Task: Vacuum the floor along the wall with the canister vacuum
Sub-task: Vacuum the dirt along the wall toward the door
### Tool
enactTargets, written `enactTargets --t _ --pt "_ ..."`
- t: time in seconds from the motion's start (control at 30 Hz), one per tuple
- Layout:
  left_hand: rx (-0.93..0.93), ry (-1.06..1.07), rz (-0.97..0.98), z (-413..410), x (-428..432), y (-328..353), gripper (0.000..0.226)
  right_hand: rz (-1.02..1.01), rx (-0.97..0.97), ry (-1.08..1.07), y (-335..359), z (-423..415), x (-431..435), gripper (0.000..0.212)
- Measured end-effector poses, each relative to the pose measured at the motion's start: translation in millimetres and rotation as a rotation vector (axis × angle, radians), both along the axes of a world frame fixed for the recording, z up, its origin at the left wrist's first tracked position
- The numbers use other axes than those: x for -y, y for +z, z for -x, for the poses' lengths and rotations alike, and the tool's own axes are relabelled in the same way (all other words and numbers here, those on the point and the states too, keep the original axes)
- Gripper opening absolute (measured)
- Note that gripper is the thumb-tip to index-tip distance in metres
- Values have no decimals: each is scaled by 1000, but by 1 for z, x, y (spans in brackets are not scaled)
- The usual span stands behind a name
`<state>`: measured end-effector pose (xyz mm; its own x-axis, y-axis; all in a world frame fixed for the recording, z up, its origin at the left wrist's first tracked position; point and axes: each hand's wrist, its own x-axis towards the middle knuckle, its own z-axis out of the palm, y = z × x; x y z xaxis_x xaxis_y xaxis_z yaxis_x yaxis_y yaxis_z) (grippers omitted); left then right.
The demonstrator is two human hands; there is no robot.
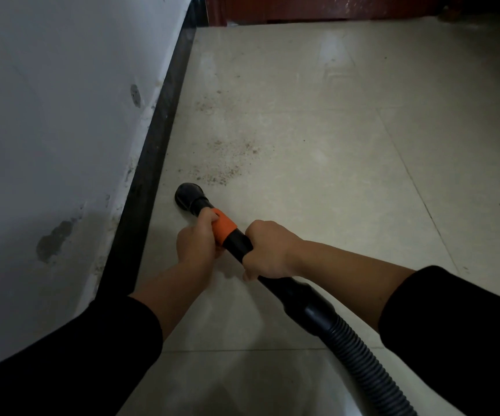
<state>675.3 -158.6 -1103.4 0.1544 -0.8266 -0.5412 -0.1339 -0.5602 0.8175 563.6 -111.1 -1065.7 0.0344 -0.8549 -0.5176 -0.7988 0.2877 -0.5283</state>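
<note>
A black round vacuum nozzle (188,197) sits on the pale tiled floor (318,139), close to the black baseboard (158,139). Behind it the wand has an orange collar (224,228) and a black tube leading into a ribbed hose (363,355) that runs off the bottom edge. My left hand (196,240) grips the wand at the orange collar. My right hand (268,250) grips the black tube just behind it. A patch of brown dust and grit (227,162) lies just beyond the nozzle. The canister is out of view.
A white scuffed wall (47,115) runs along the left above the baseboard. A second, fainter patch of grit (205,105) lies farther along the wall. Dark red wooden furniture or a door (302,7) closes the far end.
</note>
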Motion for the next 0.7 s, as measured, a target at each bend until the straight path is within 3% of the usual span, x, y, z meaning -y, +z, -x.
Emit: enactTargets --t 0.7 --pt "28 82 25 -33 15 -3 18 5 25 30 -6 -34 23 30"
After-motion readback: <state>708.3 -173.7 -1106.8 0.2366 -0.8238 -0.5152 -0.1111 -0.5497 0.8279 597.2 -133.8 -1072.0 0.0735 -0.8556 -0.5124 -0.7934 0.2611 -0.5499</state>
